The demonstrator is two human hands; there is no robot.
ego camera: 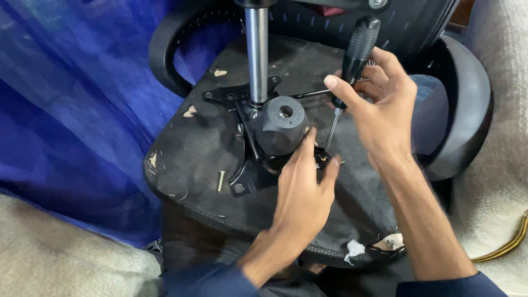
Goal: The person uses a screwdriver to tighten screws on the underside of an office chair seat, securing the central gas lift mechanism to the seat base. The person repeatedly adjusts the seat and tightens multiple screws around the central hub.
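My right hand [379, 110] grips a black-handled screwdriver [352, 66]; my left hand [302, 192] pinches the black mechanism plate [258, 159] at twelve o'clock.

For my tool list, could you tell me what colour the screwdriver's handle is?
Black, with a ribbed grip; the screwdriver handle shows best in the head view.

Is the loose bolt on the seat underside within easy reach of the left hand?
Probably yes: the left hand rests by the mechanism plate, and the loose bolt lies uncovered just beyond on the seat underside.
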